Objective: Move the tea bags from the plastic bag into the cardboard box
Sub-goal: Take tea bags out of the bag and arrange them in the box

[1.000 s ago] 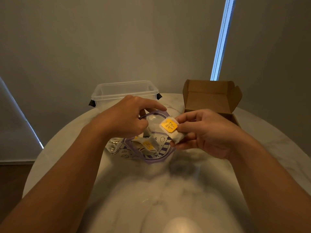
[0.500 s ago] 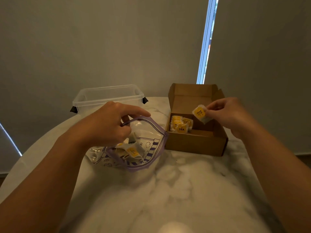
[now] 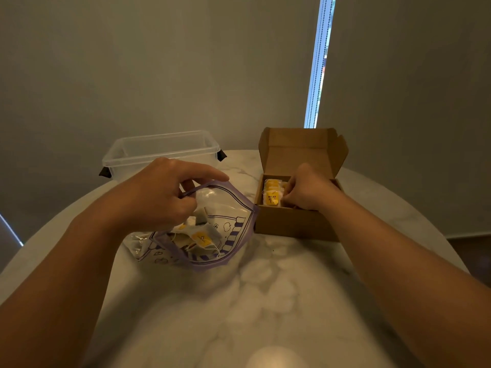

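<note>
A clear plastic bag [image 3: 235, 236] with a purple rim and printed drawings lies open on the marble table. My left hand [image 3: 162, 193] pinches its upper rim and holds the mouth open. Several tea bags [image 3: 202, 239] with yellow tags lie inside it. To the right stands the open cardboard box [image 3: 292, 224], lid flap upright. My right hand [image 3: 309, 189] reaches down into the box with its fingers curled, and pinches a tea bag [image 3: 273, 200] with a yellow tag against other tea bags stacked at the box's left side.
An empty clear plastic container [image 3: 159, 148] with dark clips stands behind the bag at the far left of the round marble table [image 3: 265, 293]. Grey blinds hang close behind the table, with a bright gap of window above the box.
My right hand carried the tea bag from the plastic bag's mouth over to the box and lowered it inside. My left hand kept its hold on the bag's rim.
</note>
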The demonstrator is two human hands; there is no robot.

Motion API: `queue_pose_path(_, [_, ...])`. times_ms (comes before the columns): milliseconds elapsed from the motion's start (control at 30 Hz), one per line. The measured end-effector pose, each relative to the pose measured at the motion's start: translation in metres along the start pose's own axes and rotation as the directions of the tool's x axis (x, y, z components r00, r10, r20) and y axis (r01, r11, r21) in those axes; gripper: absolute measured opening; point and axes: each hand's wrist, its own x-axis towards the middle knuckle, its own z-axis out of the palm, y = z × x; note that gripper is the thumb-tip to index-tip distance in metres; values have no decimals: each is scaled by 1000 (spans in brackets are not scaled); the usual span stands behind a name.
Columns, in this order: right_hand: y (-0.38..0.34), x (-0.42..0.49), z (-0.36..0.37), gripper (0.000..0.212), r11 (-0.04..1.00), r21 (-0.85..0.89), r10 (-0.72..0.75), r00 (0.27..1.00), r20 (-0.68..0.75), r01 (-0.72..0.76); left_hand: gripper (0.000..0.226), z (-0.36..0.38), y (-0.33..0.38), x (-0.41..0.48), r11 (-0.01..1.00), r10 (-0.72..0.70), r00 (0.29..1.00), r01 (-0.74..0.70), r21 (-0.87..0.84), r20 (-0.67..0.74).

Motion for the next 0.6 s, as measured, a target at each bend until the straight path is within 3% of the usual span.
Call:
queue_pose_path(133, [1,-9,-10,8,1000,7,-13,999,-30,13,62,0,1,0,1000,-3,1000,3,-11,10])
queue_pose_path(267, [-6,-39,-24,5,989,47,-129,970,-208,141,61,0,2,0,1000,-7,1000,7,-2,11])
queue_pose_path(333, [-13,-62,-26,3,959,148,-202,948,-245,242,60,0,2,-1,1000,-9,1000,9,-3,13])
queue_pose_path(400, [-22,-83,-25,2,875,342,-310,939,-147,342,59,0,2,-1,1000,-14,1000,14,0,12])
queue_pose_path(467, [-30,-98,-21,8,778,469,-469,883,-11,418,58,1,4,-1,1000,-15,1000,15,3,13])
queue_pose_path(533, [-38,-103,-12,15,745,457,-573,817,63,486,58,1,4,-2,1000,-14,1000,14,1,15])
queue_pose_path(600, [-49,-101,1,20,742,302,-646,759,82,599,58,1,4,-2,1000,-14,1000,14,11,20])
